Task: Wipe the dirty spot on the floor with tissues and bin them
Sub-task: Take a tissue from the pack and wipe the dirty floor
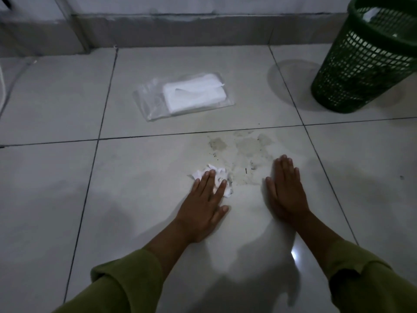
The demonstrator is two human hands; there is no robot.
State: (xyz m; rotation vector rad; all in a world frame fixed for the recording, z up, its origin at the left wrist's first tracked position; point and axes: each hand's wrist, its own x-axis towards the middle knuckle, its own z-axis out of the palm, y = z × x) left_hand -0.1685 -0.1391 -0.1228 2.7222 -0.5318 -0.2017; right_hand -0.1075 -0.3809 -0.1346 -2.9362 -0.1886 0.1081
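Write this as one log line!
left hand: presses tissue at edge of dirty spot | right hand: flat on floor | bin: far right

You are looking down on a floor (56,98) of large, glossy, pale tiles, split by thin dark grout lines (158,134) that cross just ahead of you and run off to the left and right. Along the far edge the tiles meet a grey skirting band (180,30), scuffed and paler in patches, with a white wall (158,4) above it. Toward the left that band breaks at a slanting vertical edge (77,30). The light around you is dim and cool. One small bright glare (294,254) shines on the near tile, and soft shadows (248,285) spread over the tiles closest to you.
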